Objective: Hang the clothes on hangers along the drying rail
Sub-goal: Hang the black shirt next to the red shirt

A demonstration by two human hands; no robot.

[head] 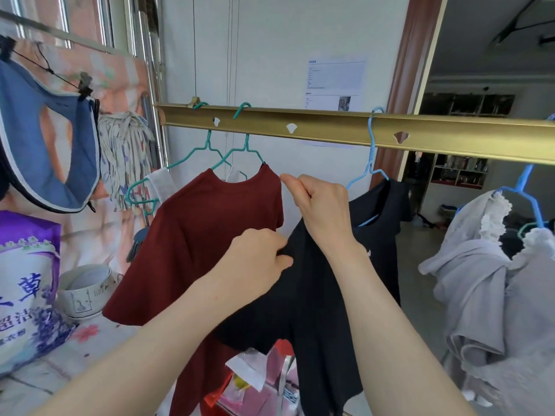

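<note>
Two hands are on the black shirt (315, 310), which hangs from a light blue hanger (372, 145) hooked over the gold drying rail (330, 124). The left hand (258, 256) pinches a fold of the black cloth between thumb and fingers at the shirt's left edge. The right hand (318, 202), higher up, has its fingers curled round the upper edge of the same shirt near the shoulder, its fingertips just beside the shoulder of the red shirt (195, 235). The red shirt hangs to the left on a teal hanger (246, 145), tilted, its right sleeve touching the black cloth. Further left a second teal hanger (180, 163) carries a white garment (159, 181), partly hidden behind the red shirt. On the right, grey clothes (486, 280) with white lace trim hang bunched from a blue hanger (524, 187). Behind on the left are a blue garment (78, 151) held by clips, a mop head (123, 157), a purple detergent bag (27, 280) and a white bowl (84, 292). Plastic bags (264, 379) lie below the shirts. A printed sheet (336, 82) is on the wall.
</note>
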